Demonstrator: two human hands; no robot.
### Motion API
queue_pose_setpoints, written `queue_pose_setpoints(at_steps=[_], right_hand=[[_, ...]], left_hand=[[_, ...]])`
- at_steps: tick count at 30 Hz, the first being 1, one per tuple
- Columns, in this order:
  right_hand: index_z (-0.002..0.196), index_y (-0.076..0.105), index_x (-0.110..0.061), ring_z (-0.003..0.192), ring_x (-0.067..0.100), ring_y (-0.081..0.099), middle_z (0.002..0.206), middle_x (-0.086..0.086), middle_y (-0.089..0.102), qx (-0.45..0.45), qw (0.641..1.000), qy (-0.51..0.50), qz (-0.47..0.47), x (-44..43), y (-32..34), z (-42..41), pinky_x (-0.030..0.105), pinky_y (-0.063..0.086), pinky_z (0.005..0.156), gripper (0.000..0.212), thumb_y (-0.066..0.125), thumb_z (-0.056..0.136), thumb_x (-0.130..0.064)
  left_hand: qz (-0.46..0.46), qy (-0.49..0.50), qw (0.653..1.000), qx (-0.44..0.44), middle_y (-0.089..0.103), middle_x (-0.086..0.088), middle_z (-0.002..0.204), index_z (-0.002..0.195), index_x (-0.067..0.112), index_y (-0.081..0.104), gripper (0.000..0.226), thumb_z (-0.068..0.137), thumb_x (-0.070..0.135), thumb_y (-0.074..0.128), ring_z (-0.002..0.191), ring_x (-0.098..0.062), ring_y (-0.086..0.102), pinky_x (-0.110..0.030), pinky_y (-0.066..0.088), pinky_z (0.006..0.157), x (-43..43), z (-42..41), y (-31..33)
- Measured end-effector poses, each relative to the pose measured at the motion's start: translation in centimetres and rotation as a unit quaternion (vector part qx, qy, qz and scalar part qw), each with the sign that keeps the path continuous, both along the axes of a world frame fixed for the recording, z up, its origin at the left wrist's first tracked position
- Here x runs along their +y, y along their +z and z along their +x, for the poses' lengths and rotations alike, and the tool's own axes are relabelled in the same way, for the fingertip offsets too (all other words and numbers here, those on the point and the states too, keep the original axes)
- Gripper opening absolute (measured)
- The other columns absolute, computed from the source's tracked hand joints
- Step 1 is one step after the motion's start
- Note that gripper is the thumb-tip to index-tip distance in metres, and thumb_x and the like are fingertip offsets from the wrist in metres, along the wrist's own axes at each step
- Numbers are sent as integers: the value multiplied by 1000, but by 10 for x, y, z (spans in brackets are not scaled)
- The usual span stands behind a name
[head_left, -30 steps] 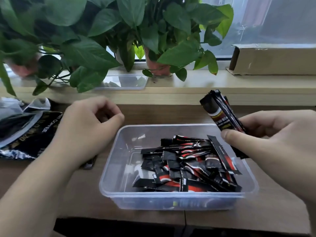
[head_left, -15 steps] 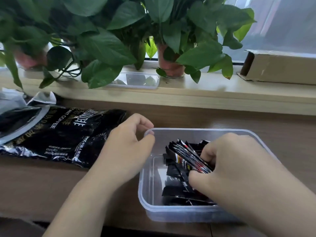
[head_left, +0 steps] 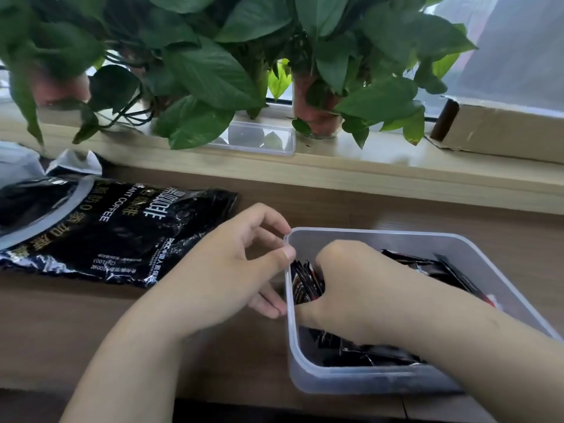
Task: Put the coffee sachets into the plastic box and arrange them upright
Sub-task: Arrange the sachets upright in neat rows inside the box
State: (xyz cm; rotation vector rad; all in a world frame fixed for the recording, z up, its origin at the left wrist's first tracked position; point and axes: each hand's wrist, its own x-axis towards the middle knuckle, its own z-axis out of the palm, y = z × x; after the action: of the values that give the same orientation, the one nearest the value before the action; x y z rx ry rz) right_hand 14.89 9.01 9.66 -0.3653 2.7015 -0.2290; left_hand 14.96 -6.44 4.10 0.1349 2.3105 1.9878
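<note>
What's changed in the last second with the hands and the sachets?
The right hand came down into the plastic box, still gripping its bundle of sachets, now against the left wall. The left hand closed in to touch the box's left rim. The coffee bag stayed put.

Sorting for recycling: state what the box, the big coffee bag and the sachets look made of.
Plastic box: translucent frosted plastic; contents show through its wall. Coffee bag: glossy black film, perhaps foil-lined; crinkled, silvery glints. Sachets: glossy printed film, probably similar.
</note>
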Motion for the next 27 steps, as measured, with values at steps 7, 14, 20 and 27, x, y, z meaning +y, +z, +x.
queue_pose_setpoints(at_steps=[7,14,20,27], right_hand=[[95,58,-32,68,2,64,84,-9,71,-27,995,93,-35,23,-7,-7,22,55,63,48,82,60,-55],[114,46,-34,90,3,61,101,-17,60,37,995,41,-79,24,-21,-5,28,56,82,80,91,51,-53],[107,66,-32,76,-2,66,85,-13,69,18,990,40,-136,30,-18,-2,19,57,76,59,91,56,-46],[100,75,-24,81,1,72,89,-10,77,-50,975,57,-210,53,-18,-19,15,56,70,20,75,83,-14]], left_hand=[[-11,-8,1000,6,66,-4,104,94,28,62,11,96,17,64,51,-31,69,-32,58,50,-3,0,-1],[-81,-11,996,32,63,3,103,97,36,64,14,97,22,62,52,-24,71,-34,60,52,-1,3,3],[-198,-10,977,83,61,5,89,89,42,67,18,98,32,55,55,-13,69,-33,61,59,0,7,7],[-410,-92,907,6,50,14,96,103,54,61,24,92,44,42,98,-1,53,-32,46,97,21,12,23]])
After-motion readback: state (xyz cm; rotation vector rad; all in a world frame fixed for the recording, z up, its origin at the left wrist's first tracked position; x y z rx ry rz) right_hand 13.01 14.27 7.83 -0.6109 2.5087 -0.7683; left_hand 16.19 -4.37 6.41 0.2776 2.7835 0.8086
